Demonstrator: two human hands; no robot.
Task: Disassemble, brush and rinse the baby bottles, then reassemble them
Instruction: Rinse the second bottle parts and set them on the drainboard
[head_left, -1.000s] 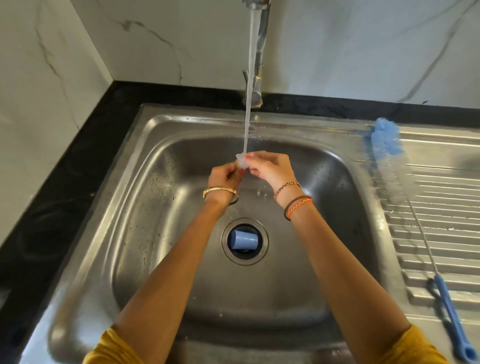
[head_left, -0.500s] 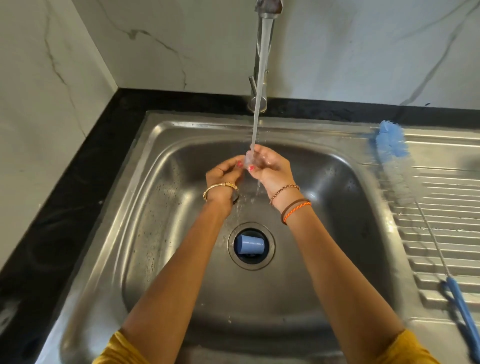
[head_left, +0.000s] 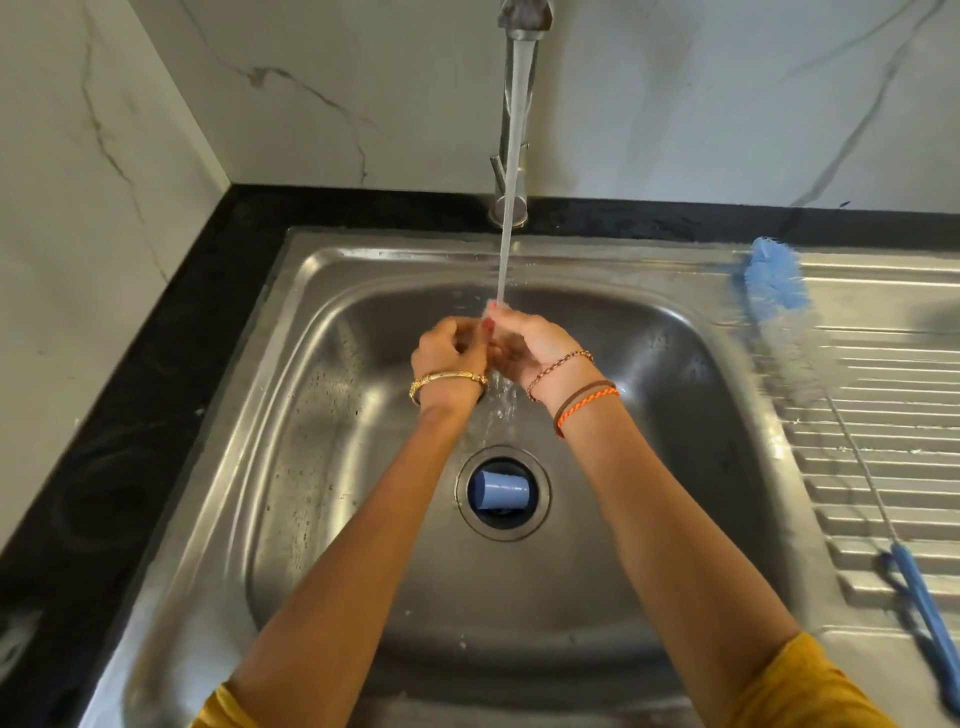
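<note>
Water (head_left: 511, 171) is seen falling in a thin stream from the tap (head_left: 521, 21) onto a small, pale, translucent piece (head_left: 491, 309), of which only a blurred edge shows above the fingertips; its shape cannot be made out. The piece is pinched between the left hand (head_left: 451, 349) and the right hand (head_left: 535, 344), both grips being curled closed around it over the middle of the steel sink (head_left: 332, 291). Splashes are scattered below the wrists. A light blue cap-like cylinder (head_left: 503, 490) is lying on its side in the drain opening. A bottle brush (head_left: 795, 332), with blue bristles at its tip, a wire stem and a blue handle, is laid along the ribbed drainboard (head_left: 893, 415) at the right. The sink is set in a black bench (head_left: 156, 322).
</note>
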